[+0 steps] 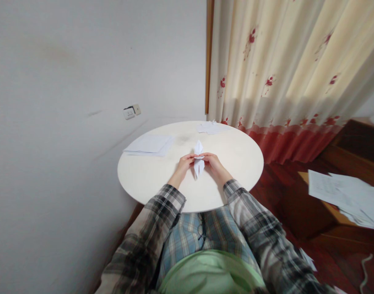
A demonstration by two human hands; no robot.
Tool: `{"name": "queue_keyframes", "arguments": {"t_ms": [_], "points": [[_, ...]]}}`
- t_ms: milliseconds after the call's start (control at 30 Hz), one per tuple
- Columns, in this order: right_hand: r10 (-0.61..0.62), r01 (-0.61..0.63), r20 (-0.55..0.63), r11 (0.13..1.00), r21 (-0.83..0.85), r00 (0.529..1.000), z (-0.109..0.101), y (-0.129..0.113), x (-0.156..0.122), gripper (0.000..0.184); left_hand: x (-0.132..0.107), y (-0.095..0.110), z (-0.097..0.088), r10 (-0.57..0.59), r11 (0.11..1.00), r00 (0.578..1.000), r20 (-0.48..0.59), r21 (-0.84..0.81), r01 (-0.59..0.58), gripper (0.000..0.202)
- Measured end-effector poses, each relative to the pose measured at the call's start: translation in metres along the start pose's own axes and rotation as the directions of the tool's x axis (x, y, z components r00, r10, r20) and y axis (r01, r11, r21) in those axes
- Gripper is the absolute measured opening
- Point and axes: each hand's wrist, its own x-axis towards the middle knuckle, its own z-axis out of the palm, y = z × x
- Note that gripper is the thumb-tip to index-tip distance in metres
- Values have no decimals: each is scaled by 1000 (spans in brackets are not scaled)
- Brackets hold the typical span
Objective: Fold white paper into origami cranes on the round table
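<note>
A small folded white paper shape (199,162), narrow with pointed ends, stands over the middle of the round white table (242,163). My left hand (184,163) pinches its left side with fingers closed. My right hand (213,163) pinches its right side the same way. Both hands meet at the paper's waist, just above the tabletop. Plaid sleeves cover both forearms.
A stack of white paper sheets (149,145) lies at the table's left. More folded white paper pieces (209,127) sit at the far edge. A grey wall with a socket (131,111) is on the left, a flowered curtain (285,73) behind, loose sheets (346,196) on dark wooden furniture right.
</note>
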Motion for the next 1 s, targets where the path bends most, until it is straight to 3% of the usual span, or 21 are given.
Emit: {"name": "queue_keyframes", "arguments": {"t_ms": [400,800,1000], "points": [[16,-18,21,996,85,1000,0,5,9,11,5,-4,-3,25,1000,999,-43,-3,-25,14],[23,-23,16,999,-37,1000,4,-6,-4,18,-2,4,1,-6,999,998,-60,38,9,16],[-9,8,-30,999,-52,1000,3,-5,-3,23,-3,3,-1,24,999,1000,17,23,-24,17]]}}
